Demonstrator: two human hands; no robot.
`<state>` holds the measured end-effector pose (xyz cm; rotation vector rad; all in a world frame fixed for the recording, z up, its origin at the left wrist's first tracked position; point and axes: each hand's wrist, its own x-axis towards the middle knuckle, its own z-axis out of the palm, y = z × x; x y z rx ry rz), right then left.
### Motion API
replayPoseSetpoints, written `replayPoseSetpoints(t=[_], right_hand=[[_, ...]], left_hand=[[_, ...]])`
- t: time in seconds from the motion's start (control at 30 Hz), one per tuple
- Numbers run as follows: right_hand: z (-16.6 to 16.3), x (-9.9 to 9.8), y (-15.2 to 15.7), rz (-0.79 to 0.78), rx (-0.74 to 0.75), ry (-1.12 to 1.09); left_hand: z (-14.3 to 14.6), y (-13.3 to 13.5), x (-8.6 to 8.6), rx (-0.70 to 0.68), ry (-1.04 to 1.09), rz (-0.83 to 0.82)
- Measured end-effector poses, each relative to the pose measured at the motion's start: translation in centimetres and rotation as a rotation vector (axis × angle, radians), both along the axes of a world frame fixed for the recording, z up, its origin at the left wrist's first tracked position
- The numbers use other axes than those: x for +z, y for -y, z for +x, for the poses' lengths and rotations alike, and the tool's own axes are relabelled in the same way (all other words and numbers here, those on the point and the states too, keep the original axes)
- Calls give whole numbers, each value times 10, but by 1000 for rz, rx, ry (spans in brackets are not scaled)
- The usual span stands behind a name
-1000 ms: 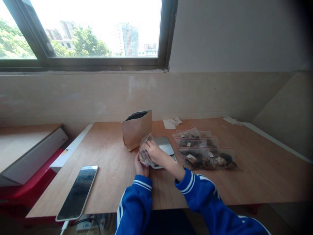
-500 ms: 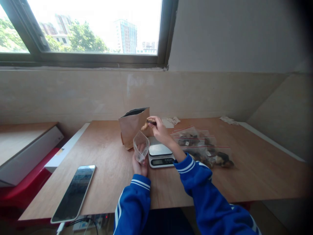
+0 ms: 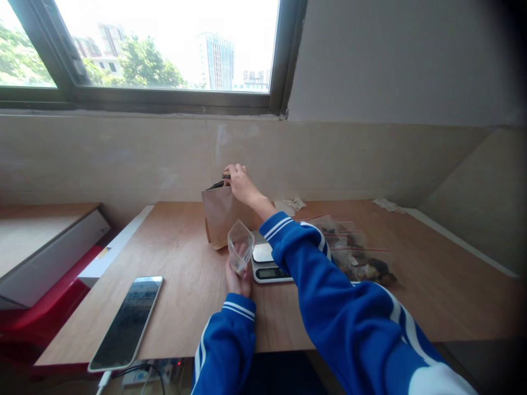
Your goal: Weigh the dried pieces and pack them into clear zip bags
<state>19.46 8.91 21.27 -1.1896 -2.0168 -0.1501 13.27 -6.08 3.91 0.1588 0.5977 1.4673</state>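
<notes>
My left hand (image 3: 237,281) is closed round the bottom of a small clear plastic bag (image 3: 240,245), held upright with its mouth open, just left of a small digital scale (image 3: 267,263). My right hand (image 3: 240,181) reaches across to the open top of a standing brown paper bag (image 3: 221,215), its fingers pinched on a small dark piece over the opening. What the piece is cannot be made out. Both sleeves are blue with white stripes.
Several sealed clear bags of dark pieces (image 3: 357,258) lie right of the scale on the wooden table (image 3: 181,285). A phone (image 3: 127,321) lies near the front left edge. Crumpled white paper (image 3: 295,204) sits by the wall. A white box (image 3: 53,258) stands at the left.
My right hand left the clear bag, rose with a small piece and moved left and up to the mouth of the paper bag. The clear bag now stands open and looks empty.
</notes>
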Motion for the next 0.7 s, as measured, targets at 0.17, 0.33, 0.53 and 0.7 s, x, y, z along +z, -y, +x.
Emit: replayPoseSetpoints(t=[0.17, 0.33, 0.53, 0.7], right_hand=[[6, -5, 4, -33, 51, 31], [18, 11, 12, -160, 190, 117], [30, 21, 28, -290, 324, 165], [33, 24, 38, -304, 308, 228]], left_hand=[[-1, 0, 0, 0, 11, -3], [-1, 0, -1, -6, 12, 5], [-2, -2, -5, -6, 14, 19], [-3, -2, -8, 0, 12, 35]])
